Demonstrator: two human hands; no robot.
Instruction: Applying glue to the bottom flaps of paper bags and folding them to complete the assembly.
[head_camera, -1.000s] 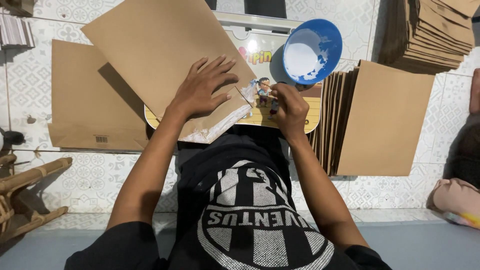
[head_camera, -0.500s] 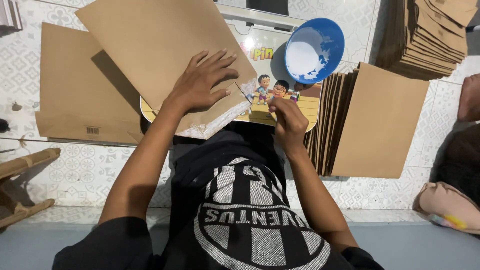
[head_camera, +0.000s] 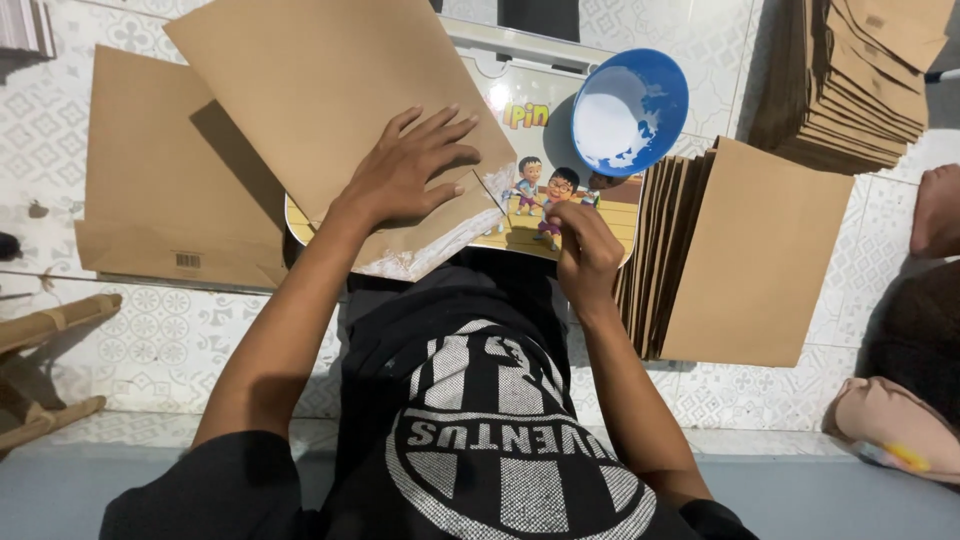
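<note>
My left hand lies flat with fingers spread on a large brown paper sheet, pressing it onto a small lap table with a cartoon picture on top. White glue is smeared along the sheet's near edge. My right hand hovers over the table's near right corner with fingers curled; nothing shows in it. A blue bowl with white glue stands tilted on the table's far right.
A row of folded brown paper pieces stands to the right on the tiled floor. A tall pile of brown paper sits at far right. Finished brown bags lie left. Wooden frame pieces lie at lower left.
My right hand has drawn back from the glued edge toward me. The view has tilted slightly; my left hand stays on the sheet.
</note>
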